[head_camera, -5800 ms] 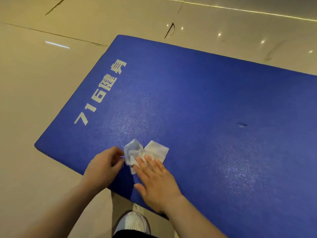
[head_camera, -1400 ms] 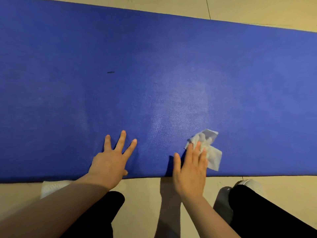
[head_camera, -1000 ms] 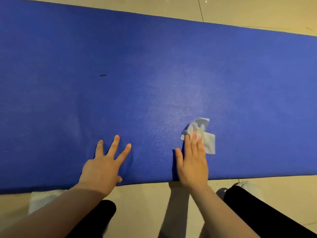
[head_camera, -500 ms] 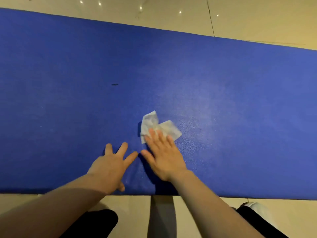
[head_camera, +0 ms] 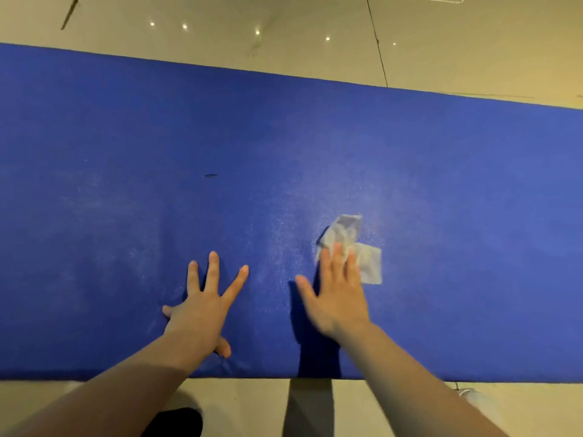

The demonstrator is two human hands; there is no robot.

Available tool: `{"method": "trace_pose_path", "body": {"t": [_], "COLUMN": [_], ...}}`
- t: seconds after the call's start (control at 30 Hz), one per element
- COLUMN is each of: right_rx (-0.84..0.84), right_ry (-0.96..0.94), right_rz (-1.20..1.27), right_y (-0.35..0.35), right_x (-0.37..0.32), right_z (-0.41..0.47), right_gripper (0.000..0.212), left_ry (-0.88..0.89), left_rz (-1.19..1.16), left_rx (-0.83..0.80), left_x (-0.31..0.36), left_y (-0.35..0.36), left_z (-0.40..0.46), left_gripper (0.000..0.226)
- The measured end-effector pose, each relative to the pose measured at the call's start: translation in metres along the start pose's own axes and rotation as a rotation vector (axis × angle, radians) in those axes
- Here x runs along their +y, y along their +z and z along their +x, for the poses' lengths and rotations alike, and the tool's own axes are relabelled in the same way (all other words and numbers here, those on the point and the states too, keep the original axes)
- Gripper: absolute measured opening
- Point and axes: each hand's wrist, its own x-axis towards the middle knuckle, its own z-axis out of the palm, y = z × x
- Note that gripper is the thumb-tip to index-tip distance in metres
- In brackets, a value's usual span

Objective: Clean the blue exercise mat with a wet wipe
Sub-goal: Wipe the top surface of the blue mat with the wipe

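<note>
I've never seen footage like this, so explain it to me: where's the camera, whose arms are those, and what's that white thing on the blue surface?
The camera sits on a person's head, looking down, so the two bare arms are the wearer's own. A blue mat lies on a pale tiled floor. The left hand rests flat on the mat, fingers spread. The right hand, blurred, presses straight fingers on a crumpled white wipe. It grips nothing. A small dark mark shows further up the mat.
</note>
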Motion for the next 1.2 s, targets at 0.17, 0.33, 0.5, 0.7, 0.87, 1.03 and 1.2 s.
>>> {"method": "trace_pose_path", "body": {"t": [0.17, 0.33, 0.5, 0.7, 0.87, 1.03, 1.2], "right_rx": [-0.217, -0.423, -0.336, -0.121, -0.218, -0.198, -0.084], "right_ry": [-0.177, -0.394, -0.212, -0.179, -0.556, -0.604, -0.134], "right_rz": [-0.132, -0.332, -0.185, -0.200, -0.207, -0.263, -0.070], "right_y": [0.013, -0.043, -0.055, -0.016, -0.005, -0.027, -0.056], "right_x": [-0.042, -0.013, 0.052, 0.026, -0.023, 0.000, 0.063], "right_z": [-0.024, -0.010, -0.004, -0.006, 0.006, 0.035, 0.052], "right_gripper": [0.102, 0.071, 0.071, 0.101, 0.119, 0.103, 0.089], "left_ry": [0.018, 0.023, 0.025, 0.044, 0.047, 0.091, 0.158], "left_rz": [-0.030, -0.044, -0.039, 0.072, 0.145, 0.172, 0.210], "left_rx": [0.010, 0.007, 0.025, 0.069, 0.049, 0.035, 0.130], "left_x": [-0.003, -0.005, -0.005, -0.006, -0.006, -0.010, -0.030], "left_y": [-0.003, -0.004, -0.004, -0.002, -0.003, -0.008, 0.001], "left_z": [0.001, -0.001, -0.002, 0.001, 0.004, -0.001, -0.001], "left_gripper": [0.135, 0.134, 0.134, 0.135, 0.137, 0.135, 0.111]}}
